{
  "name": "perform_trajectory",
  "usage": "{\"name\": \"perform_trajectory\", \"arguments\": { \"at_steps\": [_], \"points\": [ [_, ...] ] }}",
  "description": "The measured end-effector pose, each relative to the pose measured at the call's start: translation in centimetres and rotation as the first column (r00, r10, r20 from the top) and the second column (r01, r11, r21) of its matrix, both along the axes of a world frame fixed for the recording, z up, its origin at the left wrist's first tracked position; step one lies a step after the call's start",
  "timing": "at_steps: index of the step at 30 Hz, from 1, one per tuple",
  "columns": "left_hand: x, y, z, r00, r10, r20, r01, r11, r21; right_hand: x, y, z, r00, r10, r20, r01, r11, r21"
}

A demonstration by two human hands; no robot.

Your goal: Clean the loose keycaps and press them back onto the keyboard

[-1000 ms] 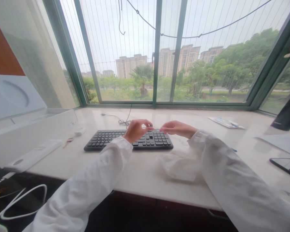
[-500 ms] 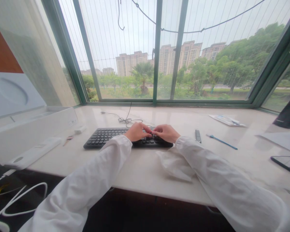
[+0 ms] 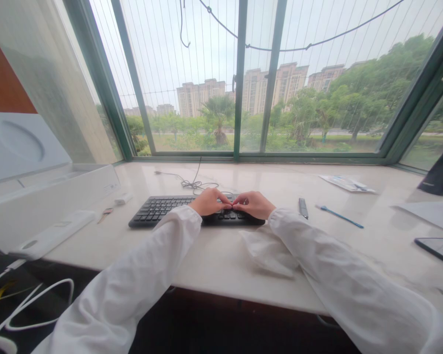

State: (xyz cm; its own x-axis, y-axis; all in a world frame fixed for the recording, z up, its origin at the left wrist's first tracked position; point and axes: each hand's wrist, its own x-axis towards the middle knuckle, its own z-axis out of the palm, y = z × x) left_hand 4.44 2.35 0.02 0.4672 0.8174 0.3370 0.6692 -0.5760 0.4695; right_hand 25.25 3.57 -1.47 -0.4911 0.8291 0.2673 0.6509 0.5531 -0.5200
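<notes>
A black keyboard [image 3: 162, 210] lies on the white marble-like tabletop in front of me. My left hand [image 3: 208, 201] and my right hand [image 3: 254, 203] meet over its right half, fingertips close together and low against the keys. Both hands have thumb and fingers drawn into a pinch. Whatever sits between the fingertips is too small and hidden to name. Just below my right wrist is a crumpled white tissue [image 3: 268, 250], partly under the sleeve.
Behind the keyboard lies a coiled cable [image 3: 195, 184]. To the right are a dark stick-shaped object [image 3: 303, 208], a blue thin brush [image 3: 341, 217], a flat packet [image 3: 346, 184] and a phone [image 3: 437, 250]. An open white box [image 3: 59, 191] and a power strip [image 3: 55, 233] stand left.
My fingertips have come down slightly and closer together over the keys. A small dark bit seen between them earlier is now hidden. The other things stay in place.
</notes>
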Motion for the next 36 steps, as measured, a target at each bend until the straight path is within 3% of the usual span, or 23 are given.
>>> {"name": "perform_trajectory", "arguments": {
  "at_steps": [7, 15, 22, 36],
  "points": [
    [-0.2, 0.0, 0.2, 0.999, -0.015, -0.035, 0.018, 0.995, 0.1, 0.0, -0.2, 0.1, 1.0, 0.005, 0.006, -0.006, 1.0, 0.012],
    [-0.3, 0.2, 0.1, 0.983, -0.153, -0.106, 0.174, 0.955, 0.241, 0.0, -0.3, 0.3, 1.0, 0.008, -0.009, -0.009, 1.0, -0.003],
    [-0.7, 0.5, -0.2, 0.98, -0.138, -0.147, 0.171, 0.955, 0.243, 0.1, -0.2, 0.2, 1.0, 0.003, 0.003, -0.003, 1.0, 0.012],
    [-1.0, -0.4, 1.0, 0.969, -0.121, -0.214, 0.167, 0.963, 0.21, -0.2, 0.1, 0.0, 0.999, 0.019, 0.044, -0.02, 0.999, 0.025]
  ]
}}
